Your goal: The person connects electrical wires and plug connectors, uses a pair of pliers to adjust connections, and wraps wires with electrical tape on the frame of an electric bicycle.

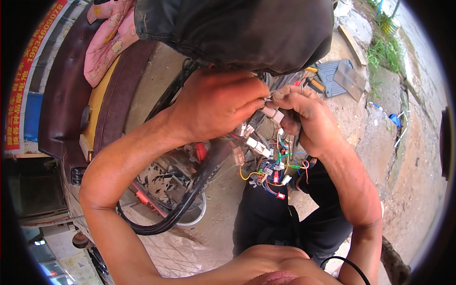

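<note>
My left hand (223,104) is closed in a pinch, its fingertips meeting those of my right hand (306,114), also pinched. A small silvery piece (268,99) shows between the fingertips, too little of it to name. Just below, against the fingers of my right hand, is a white plastic wire connector (273,114). Another white connector (258,147) hangs beneath my left hand. Further down dangles a bundle of coloured wires (270,171) with small red, white and green plugs. Behind my hands is a large black cover (237,33).
A bent black tube frame (199,190) stands below my left forearm, with a white bucket (202,213) behind it. To the left is a maroon padded seat (61,95) with a pink flowered cloth (107,47). A grey mat (332,76) lies on the ground at right.
</note>
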A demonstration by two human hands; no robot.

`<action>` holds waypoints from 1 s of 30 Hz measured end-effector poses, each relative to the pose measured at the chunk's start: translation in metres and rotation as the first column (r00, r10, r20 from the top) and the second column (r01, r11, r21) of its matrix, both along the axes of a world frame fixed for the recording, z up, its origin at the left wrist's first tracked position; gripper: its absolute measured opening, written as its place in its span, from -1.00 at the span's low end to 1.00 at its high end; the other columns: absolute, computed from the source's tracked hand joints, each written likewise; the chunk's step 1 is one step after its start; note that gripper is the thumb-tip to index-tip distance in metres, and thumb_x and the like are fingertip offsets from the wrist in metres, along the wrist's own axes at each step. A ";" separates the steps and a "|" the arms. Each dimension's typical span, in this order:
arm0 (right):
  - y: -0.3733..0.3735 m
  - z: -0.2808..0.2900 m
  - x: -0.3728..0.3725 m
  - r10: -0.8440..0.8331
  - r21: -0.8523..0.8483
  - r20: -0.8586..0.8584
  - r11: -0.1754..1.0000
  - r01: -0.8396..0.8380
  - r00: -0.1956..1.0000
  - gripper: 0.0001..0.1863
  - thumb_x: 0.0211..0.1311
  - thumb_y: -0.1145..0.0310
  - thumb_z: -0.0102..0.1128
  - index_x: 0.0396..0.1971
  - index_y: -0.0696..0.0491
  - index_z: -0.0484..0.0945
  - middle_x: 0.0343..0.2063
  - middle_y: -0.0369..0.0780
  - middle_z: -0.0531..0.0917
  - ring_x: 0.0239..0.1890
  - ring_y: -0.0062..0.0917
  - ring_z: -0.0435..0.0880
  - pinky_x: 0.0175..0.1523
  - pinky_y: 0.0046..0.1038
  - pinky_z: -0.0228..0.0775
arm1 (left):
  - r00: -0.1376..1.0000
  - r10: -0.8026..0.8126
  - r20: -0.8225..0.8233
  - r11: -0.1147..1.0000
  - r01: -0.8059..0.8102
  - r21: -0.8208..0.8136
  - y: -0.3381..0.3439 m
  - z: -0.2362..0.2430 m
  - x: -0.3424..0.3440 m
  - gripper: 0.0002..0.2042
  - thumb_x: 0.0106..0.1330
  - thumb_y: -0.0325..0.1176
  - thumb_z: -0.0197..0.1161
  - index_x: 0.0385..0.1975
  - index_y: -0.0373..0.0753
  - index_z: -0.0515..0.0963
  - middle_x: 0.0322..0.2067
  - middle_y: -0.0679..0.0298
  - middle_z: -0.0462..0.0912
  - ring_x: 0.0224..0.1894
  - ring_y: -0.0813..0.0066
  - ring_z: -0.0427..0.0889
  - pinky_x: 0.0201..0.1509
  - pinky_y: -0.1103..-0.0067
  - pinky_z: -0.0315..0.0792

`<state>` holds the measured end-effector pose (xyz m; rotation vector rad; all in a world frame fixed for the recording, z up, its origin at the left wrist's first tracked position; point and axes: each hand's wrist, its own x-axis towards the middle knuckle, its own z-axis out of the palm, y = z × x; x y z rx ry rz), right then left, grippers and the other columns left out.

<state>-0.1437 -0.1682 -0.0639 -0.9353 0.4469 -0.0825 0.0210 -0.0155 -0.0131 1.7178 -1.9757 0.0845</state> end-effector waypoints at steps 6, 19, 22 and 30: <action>0.003 -0.004 -0.004 -0.009 -0.016 0.028 1.000 0.010 1.000 -0.89 0.40 0.37 0.21 -0.25 0.08 0.63 -0.30 -0.29 0.75 -0.58 -0.80 0.38 -0.50 -0.70 0.10 | 1.000 0.012 0.010 0.999 -0.012 -0.044 -0.002 -0.003 0.000 -0.81 0.16 -0.53 0.48 -0.25 -0.21 0.68 -0.43 0.26 0.63 -0.38 0.27 0.66 -0.29 0.43 0.51; 0.005 -0.005 -0.003 -0.022 -0.055 0.055 0.998 0.025 0.998 -0.84 0.42 0.34 0.29 -0.19 0.12 0.66 -0.40 -0.38 0.70 -0.57 -0.84 0.37 -0.47 -0.73 0.13 | 0.999 0.049 -0.018 0.998 -0.049 -0.026 -0.001 -0.003 0.001 -0.83 0.19 -0.52 0.46 -0.24 -0.20 0.68 -0.42 0.24 0.67 -0.37 0.24 0.71 -0.27 0.42 0.55; 0.004 -0.007 -0.003 -0.016 -0.087 0.055 0.996 0.021 0.998 -0.84 0.43 0.33 0.29 -0.18 0.12 0.66 -0.41 -0.40 0.68 -0.56 -0.84 0.37 -0.46 -0.73 0.13 | 0.998 0.055 -0.027 0.998 -0.056 -0.021 -0.002 -0.004 0.000 -0.83 0.19 -0.52 0.46 -0.23 -0.20 0.68 -0.40 0.23 0.68 -0.36 0.24 0.72 -0.27 0.43 0.56; 0.009 0.000 -0.005 -0.049 -0.189 0.035 0.980 0.055 0.998 -0.83 0.43 0.32 0.26 -0.15 0.10 0.64 -0.44 -0.42 0.60 -0.56 -0.83 0.36 -0.46 -0.70 0.12 | 0.996 0.080 -0.044 0.997 -0.079 0.026 -0.001 0.000 0.000 -0.80 0.21 -0.49 0.46 -0.17 -0.21 0.70 -0.35 0.22 0.75 -0.33 0.27 0.76 -0.24 0.46 0.60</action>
